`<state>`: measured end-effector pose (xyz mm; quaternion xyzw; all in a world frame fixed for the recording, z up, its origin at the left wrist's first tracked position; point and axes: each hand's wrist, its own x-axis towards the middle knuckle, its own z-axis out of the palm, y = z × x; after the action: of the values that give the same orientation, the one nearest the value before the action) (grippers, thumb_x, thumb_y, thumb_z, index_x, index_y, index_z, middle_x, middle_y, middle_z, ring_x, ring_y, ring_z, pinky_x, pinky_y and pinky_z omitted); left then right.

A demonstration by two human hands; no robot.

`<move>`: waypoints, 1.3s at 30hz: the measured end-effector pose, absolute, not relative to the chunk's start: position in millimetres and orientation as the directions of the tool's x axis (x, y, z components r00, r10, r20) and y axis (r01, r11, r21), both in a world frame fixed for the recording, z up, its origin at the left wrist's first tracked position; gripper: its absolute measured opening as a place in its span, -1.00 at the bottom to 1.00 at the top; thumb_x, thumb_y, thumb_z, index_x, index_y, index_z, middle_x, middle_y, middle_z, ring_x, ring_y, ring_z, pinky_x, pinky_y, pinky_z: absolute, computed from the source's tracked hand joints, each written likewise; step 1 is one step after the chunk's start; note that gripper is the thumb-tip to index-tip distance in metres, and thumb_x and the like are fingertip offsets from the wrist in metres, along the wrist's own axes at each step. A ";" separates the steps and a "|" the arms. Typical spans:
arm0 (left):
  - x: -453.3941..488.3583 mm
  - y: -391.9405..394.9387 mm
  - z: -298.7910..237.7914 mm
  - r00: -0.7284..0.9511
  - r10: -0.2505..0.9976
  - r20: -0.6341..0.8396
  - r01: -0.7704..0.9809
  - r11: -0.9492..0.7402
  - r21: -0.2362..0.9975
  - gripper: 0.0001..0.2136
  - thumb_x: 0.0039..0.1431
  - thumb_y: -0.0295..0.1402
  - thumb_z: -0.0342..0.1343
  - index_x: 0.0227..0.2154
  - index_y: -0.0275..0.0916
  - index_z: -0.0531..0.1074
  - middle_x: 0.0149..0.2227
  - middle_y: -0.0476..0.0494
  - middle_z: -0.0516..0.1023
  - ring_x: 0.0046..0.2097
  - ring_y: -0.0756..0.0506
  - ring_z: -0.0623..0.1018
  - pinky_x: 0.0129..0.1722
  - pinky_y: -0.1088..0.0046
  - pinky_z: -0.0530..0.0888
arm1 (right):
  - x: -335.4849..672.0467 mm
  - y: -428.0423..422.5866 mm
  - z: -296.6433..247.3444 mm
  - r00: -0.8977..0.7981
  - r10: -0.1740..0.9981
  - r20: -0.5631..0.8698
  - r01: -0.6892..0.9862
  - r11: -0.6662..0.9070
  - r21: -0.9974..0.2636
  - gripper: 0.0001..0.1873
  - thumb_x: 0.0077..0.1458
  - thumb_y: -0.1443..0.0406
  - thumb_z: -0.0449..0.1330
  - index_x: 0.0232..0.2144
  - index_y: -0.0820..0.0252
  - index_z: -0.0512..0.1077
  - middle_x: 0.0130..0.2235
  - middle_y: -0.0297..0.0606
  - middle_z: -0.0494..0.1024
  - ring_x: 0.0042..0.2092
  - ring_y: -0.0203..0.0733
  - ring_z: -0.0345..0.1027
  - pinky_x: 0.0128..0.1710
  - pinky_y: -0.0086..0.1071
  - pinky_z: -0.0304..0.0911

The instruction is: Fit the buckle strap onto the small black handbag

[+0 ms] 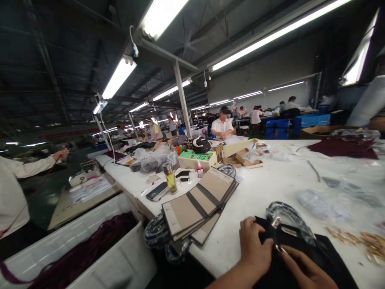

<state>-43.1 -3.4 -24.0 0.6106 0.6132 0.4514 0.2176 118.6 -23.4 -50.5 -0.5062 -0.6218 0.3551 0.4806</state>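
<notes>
At the bottom of the head view, my left hand (pixel 254 249) lies curled on the left part of a black fabric piece (pixel 327 251) on the white table (pixel 270 188). My right hand (pixel 303 269) pinches the same piece at a small metal fitting (pixel 278 247) between the two hands. A strap wrapped in clear plastic (pixel 288 214) loops up from the fabric just beyond my fingers. Both hands are closed on the fabric.
A stack of tan boards with black bands (pixel 198 202) lies left of my hands. Gold metal parts (pixel 363 241) are scattered at the right. A white bin with dark red fabric (pixel 90 249) stands lower left. Other people work at tables behind, and a white sleeve (pixel 18 176) shows at left.
</notes>
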 end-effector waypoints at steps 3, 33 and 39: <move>-42.9 -1.4 -15.5 -0.189 0.929 0.318 0.553 -0.167 0.816 -0.82 -0.01 -0.49 0.28 -0.32 -0.19 0.45 -0.01 -0.19 0.49 0.11 -0.19 0.46 0.19 0.26 0.37 | 107.2 -35.8 -46.7 0.113 0.923 0.368 0.281 0.326 -0.903 -0.58 0.11 -0.13 0.29 -0.25 0.03 0.64 -0.05 -0.18 0.66 -0.05 0.04 0.56 -0.07 -0.27 0.47; -72.2 10.5 -27.7 -0.096 0.994 0.050 0.087 -0.042 0.995 -0.67 0.20 -0.39 0.09 -0.02 -0.18 0.62 0.10 -0.16 0.62 0.17 -0.20 0.54 0.27 0.25 0.38 | 93.9 -10.6 -37.6 0.141 0.980 0.140 0.284 0.095 -0.954 -0.64 0.16 -0.01 0.30 -0.19 0.13 0.57 -0.33 -0.25 0.64 -0.36 -0.12 0.54 -0.31 -0.31 0.42; -68.0 8.4 -14.1 -0.084 0.993 0.084 0.086 -0.077 0.993 -0.69 0.23 -0.35 0.11 -0.01 -0.20 0.61 0.07 -0.16 0.64 0.13 -0.18 0.57 0.23 0.28 0.41 | 91.0 -9.1 -31.7 0.179 0.971 0.155 0.295 0.097 -0.951 -0.65 0.15 0.00 0.31 -0.20 0.13 0.57 -0.33 -0.25 0.64 -0.38 -0.14 0.49 -0.34 -0.34 0.37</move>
<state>-68.0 8.4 -14.1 0.5176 0.5213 0.5200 0.4358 91.0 -9.1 -31.7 -0.5811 -0.5447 0.3370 0.5020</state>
